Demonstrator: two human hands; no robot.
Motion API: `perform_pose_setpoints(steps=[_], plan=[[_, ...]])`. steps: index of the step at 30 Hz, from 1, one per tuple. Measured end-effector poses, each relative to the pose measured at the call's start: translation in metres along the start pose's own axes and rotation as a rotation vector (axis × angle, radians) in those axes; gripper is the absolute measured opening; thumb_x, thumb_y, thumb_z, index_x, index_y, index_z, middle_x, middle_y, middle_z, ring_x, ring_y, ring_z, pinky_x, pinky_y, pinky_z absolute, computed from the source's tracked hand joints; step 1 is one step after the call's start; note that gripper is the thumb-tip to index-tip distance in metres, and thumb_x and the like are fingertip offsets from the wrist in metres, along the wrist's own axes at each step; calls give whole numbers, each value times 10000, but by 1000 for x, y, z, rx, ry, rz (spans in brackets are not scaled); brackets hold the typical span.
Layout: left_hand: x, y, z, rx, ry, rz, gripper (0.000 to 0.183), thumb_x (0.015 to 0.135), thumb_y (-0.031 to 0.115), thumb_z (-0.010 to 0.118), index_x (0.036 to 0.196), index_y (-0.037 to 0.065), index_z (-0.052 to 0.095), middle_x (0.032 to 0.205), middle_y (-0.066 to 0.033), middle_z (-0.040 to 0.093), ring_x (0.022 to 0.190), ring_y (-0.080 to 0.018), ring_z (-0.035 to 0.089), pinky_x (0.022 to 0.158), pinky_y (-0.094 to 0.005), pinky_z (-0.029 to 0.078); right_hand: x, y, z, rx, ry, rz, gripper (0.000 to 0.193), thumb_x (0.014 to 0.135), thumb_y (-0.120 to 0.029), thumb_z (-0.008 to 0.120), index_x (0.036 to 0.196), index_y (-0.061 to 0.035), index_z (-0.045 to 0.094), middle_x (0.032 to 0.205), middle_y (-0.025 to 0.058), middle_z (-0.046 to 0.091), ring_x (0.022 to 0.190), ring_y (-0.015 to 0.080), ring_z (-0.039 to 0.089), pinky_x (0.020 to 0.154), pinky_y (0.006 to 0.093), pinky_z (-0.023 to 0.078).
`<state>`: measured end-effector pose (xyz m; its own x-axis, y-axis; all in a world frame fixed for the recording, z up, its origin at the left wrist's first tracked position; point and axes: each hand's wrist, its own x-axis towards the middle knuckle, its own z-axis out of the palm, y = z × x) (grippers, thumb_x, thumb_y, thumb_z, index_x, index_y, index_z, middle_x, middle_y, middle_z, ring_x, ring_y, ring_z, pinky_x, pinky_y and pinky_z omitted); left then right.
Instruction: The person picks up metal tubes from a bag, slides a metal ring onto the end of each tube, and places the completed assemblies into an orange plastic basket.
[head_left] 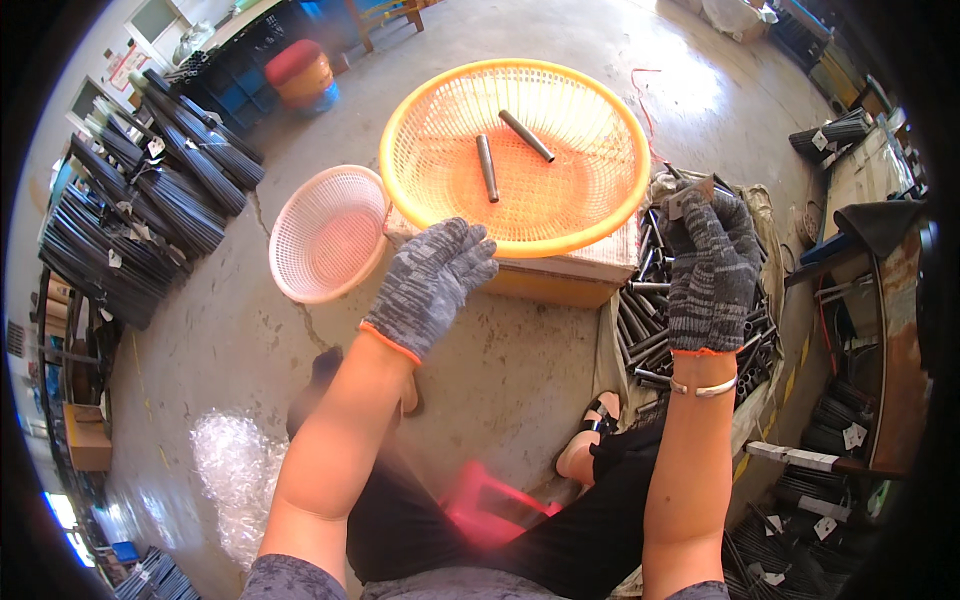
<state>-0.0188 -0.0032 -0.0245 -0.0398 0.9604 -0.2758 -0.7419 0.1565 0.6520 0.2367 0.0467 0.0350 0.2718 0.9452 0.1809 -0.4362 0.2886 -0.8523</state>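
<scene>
Left hand [430,285], gloved: fingers [470,250] close together, slightly bent, loosely open; left forearm [335,450] slants upward and rightward. Right hand [712,265], gloved: fingers bent, their grip too indistinct to judge; right forearm [690,470] nearly vertical, right wrist [705,372] approximately straight.

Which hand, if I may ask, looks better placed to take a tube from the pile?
The right hand seems better placed: it is over the pile of dark tubes, whereas the left hand is farther off, near the yellow basket.
</scene>
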Motion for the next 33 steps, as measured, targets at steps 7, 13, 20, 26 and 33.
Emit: perform_pose_setpoints(steps=[7,13,20,26,33], plan=[[0,-1,2,212,-179,33,355,938,134,465,1252,-34,471,1235,-226,537,1125,-341,548,952,-445,463,10,-7,-15,85,35,-38,140,795,-2,674,898,-19,581,836,86,637,722,165,633,658,256,545],[-12,7,29,377,-152,-84,373,916,150,538,1250,-6,484,1193,-178,582,1050,-283,597,891,-389,496,29,-23,-26,92,176,-56,176,759,18,698,887,9,578,866,155,641,782,235,655,683,322,589],[-16,20,18,418,-216,-66,389,920,154,530,1266,-13,470,1190,-179,584,1054,-271,598,895,-381,494,25,-31,-88,21,-7,17,132,796,12,674,901,-11,598,882,135,646,777,214,636,685,312,563],[-17,19,19,455,-246,-91,454,911,180,548,1303,-20,435,1201,-180,578,1078,-273,588,921,-377,481,-40,41,-287,-351,258,336,122,822,-105,696,811,-49,589,719,57,607,623,144,566,578,246,467],[-13,6,21,504,-227,-120,413,899,143,555,1262,-33,465,1134,-171,609,1018,-252,616,883,-340,497,-185,164,-507,-1150,462,844,225,695,-161,780,731,-27,603,621,56,601,515,148,524,499,304,433]])
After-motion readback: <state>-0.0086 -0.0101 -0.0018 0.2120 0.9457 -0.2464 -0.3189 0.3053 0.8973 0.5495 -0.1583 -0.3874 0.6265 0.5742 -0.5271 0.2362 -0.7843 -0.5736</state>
